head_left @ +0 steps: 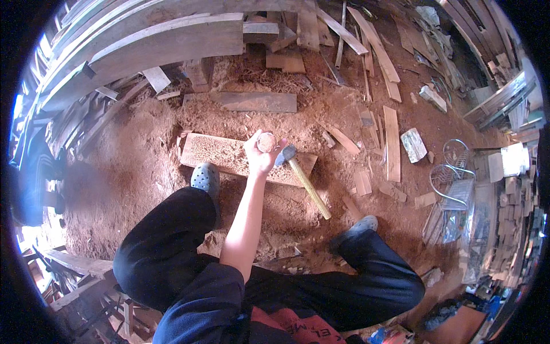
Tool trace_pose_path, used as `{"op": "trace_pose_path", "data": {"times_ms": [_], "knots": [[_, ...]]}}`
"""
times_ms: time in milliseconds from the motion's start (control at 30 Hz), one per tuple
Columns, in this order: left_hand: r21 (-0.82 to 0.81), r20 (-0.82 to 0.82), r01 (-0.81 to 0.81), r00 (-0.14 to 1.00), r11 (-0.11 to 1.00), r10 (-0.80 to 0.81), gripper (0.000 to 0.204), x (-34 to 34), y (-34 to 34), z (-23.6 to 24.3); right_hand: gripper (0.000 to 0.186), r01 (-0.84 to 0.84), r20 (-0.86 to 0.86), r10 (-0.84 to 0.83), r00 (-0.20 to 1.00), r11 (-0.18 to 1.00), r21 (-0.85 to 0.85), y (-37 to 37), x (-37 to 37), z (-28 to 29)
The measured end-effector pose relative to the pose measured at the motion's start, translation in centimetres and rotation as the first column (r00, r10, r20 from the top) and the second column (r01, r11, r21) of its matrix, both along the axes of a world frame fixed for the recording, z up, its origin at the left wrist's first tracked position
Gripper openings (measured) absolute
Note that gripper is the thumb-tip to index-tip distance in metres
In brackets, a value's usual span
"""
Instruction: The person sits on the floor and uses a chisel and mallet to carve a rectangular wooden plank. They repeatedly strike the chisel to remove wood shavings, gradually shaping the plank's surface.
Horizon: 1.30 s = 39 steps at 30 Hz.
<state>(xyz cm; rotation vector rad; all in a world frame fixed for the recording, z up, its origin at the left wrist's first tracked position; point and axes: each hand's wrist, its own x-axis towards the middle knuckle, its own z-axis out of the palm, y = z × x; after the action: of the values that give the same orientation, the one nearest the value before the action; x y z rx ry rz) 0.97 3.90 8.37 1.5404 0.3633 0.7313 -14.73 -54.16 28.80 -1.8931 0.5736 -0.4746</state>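
My left hand point(258, 157) grips a short, round wooden piece point(266, 141), its pale end facing up, above a wooden board point(212, 150) strewn with sawdust or chips. Just right of that hand, a hammer point(307, 184) with a dark head and a yellow handle lies across the board's right part, its handle reaching onto the dirt. My right hand is not in view. My left foot point(203, 179), in a blue-grey clog, is beside the board's front edge; my right foot point(358, 228) is farther right.
Stacked planks point(166, 40) line the back, loose wood strips point(392, 143) and a pale block point(413, 145) lie right on the dirt floor. A wire rack point(450, 189) and wood piles stand at the right. A blurred blue shape point(34, 178), unclear, is at the left edge.
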Motion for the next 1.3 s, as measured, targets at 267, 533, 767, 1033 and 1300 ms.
{"op": "trace_pose_path", "data": {"times_ms": [267, 533, 767, 1033, 1300], "knots": [[-0.02, -0.174, 0.017, 0.985, 1.0, -0.02, 0.028, -0.9, 0.3, -7.0, 0.068, -0.028, -0.014, 0.028, 1.0, 0.999, 0.015, 1.3, 1.6, -0.2], [-0.257, -0.136, -0.08, 0.99, 0.963, 0.046, 0.03, 0.6, 2.3, -9.2, 0.067, -0.032, -0.016, 0.033, 0.999, 0.999, 0.043, 1.7, 2.1, -0.1], [-0.301, -0.155, -0.085, 0.987, 0.95, 0.039, 0.024, 0.2, 3.0, -7.8, 0.067, -0.047, -0.01, 0.048, 0.999, 0.994, 0.101, 2.8, 1.7, -0.2], [-0.278, -0.173, 0.081, 0.976, 0.957, -0.133, 0.029, 1.2, 0.2, -7.4, 0.066, -0.165, 0.043, 0.197, 0.979, 0.659, 0.734, 7.8, -6.8, -2.1], [-0.327, -0.138, 0.04, 0.986, 0.944, -0.089, 0.024, 0.9, 1.1, -6.9, 0.058, -0.036, -0.205, 0.098, 0.974, 0.957, 0.288, 6.8, -9.1, 0.0]]}}
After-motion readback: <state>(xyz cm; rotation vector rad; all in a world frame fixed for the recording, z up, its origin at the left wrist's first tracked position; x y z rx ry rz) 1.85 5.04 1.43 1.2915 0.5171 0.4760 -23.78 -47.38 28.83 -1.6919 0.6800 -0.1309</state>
